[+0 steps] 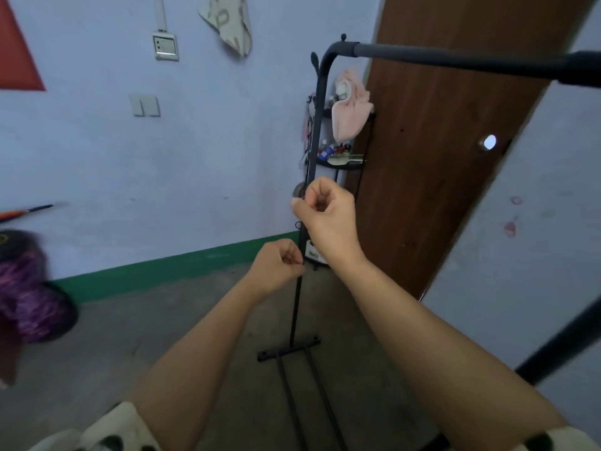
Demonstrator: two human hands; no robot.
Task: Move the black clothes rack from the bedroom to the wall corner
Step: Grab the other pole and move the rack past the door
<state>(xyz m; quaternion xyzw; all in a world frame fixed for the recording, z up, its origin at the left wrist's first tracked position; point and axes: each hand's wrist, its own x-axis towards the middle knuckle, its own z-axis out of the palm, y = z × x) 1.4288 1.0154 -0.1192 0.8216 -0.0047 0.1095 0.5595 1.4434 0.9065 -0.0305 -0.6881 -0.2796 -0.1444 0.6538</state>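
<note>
The black clothes rack point(296, 307) stands on the concrete floor near the wall corner. Its upright pole rises to a curved top bar point(455, 58) that runs off to the right, and its foot bar point(289, 348) rests on the floor. My right hand point(328, 219) is curled around the pole at mid height, with the thumb on the pole's left side. Lower down, my left hand point(279, 265) is closed with its fingertips pinching the same pole. A second black leg point(566, 343) of the rack crosses the right edge.
A brown wooden door point(439, 157) leans open right behind the rack. A black corner shelf point(344, 164) with small items and a pink cloth point(349, 115) fills the corner. Purple bundles point(29, 297) lie at the left. A green skirting point(169, 265) lines the blue wall.
</note>
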